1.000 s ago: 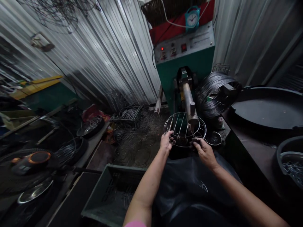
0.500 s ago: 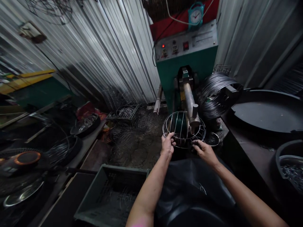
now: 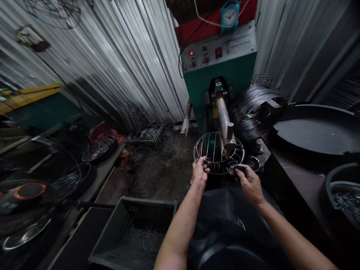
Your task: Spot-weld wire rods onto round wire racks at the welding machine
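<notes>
The left hand (image 3: 199,171) grips the near rim of the round wire rack (image 3: 218,152), fingers clamped on it, under the machine's arm (image 3: 225,123); the right hand (image 3: 249,182) pinches a small piece at its rim; I judge a joining step, needing steady alignment.

The round wire rack (image 3: 215,152) is shiny bare metal; the ribbed wall sheeting (image 3: 135,63) is glossy metal; the grey crate (image 3: 132,232) looks like matt plastic.
</notes>
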Demonstrator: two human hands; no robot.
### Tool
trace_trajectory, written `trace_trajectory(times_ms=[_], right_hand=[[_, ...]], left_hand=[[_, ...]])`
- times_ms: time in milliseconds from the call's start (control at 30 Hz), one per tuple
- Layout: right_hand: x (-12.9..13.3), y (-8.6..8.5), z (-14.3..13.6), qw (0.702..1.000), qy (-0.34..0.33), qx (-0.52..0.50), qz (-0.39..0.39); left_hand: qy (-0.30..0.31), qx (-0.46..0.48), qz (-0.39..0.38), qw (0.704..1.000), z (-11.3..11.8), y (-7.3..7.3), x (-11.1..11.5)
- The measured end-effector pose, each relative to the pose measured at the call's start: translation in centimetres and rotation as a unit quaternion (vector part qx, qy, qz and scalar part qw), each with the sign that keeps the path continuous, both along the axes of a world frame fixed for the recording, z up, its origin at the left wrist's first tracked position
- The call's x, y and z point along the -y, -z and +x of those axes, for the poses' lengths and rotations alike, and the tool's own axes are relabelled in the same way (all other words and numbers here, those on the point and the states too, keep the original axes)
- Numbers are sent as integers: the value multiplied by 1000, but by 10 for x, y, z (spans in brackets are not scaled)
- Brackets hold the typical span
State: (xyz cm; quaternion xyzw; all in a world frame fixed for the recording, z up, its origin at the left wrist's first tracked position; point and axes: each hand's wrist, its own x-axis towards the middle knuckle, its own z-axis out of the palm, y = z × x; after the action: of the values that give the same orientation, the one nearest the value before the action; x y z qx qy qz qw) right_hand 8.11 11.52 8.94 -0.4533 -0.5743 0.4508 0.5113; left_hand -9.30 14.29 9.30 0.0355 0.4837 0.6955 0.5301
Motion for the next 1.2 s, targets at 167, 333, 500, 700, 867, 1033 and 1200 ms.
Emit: trace_trajectory(times_ms=[167,333,500,700,867,1033,1200], right_hand=[[-12,13,-3,995,-45,93,-1],[-18,11,-2,994,-48,99,-12],[-17,9,-3,995,-42,87,-17],[-21,14,-4,995,-48,89,-9],[-26,14,-3,994,-52,90,-10],[-32,10,-3,995,-49,83,-8],[-32,5,-8,997,-43,63,-12]], left_hand=[[-15,-17,2,1000,8,1,4],[-14,-20,20,999,11,0,5],[-19,-24,23,999,10,-3,4],[-16,-20,10,1000,7,-1,0],[-13,-22,4,1000,7,1,-7],[-10,-15,-9,1000,6,0,-12],[-14,-12,-37,999,8,6,-14]])
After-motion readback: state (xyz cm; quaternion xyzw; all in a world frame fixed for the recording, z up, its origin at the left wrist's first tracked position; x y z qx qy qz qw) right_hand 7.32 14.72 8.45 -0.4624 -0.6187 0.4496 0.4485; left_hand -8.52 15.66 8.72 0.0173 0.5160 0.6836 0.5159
